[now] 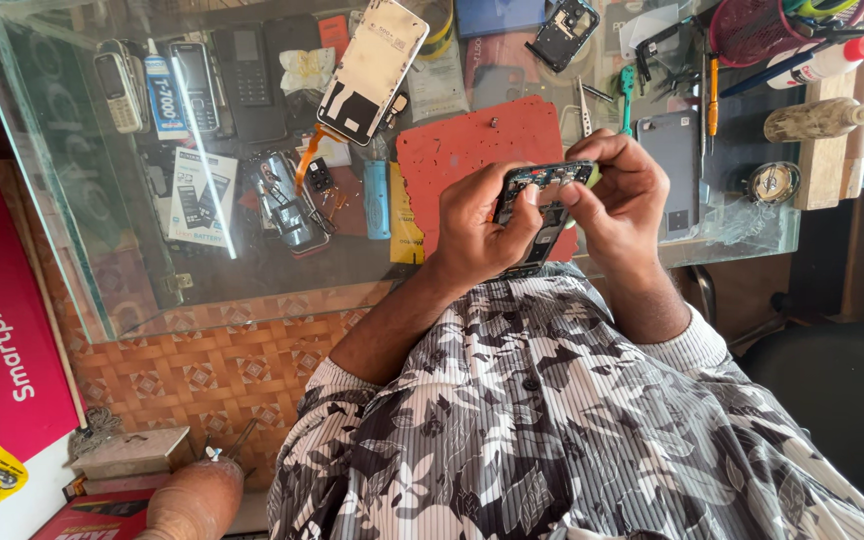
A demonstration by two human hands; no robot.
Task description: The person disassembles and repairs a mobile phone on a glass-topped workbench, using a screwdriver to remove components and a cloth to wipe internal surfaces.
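We hold the opened phone [542, 205] in both hands over the red mat [472, 150]. Our left hand [482, 225] grips its side; our right hand [617, 195] pinches its far end. A slip could drop it onto the glass table [72, 200].

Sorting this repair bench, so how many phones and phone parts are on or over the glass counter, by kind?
Opened phone in both hands: 1
Keypad phones: 3
Detached white back panel: 1
Black phone frame: 1
Total: 6
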